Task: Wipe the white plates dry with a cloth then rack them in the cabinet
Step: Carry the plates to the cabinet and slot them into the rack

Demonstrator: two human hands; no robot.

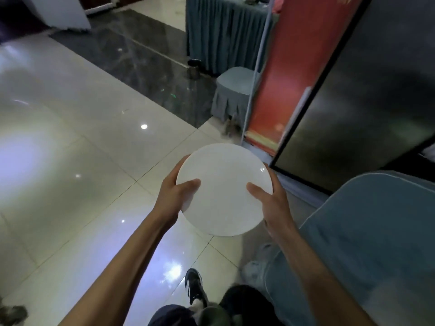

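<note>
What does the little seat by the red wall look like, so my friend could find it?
Start at the tall red panel on the right. Just left of its lower half stands a small chair on the dark floor. It wears a pale blue cover with a pleated skirt, lighter than the darker draped table behind it.

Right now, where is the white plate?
In the head view the white plate is lower centre, held above the tiled floor by the left hand and right hand, left of the blue-covered chair.
</note>
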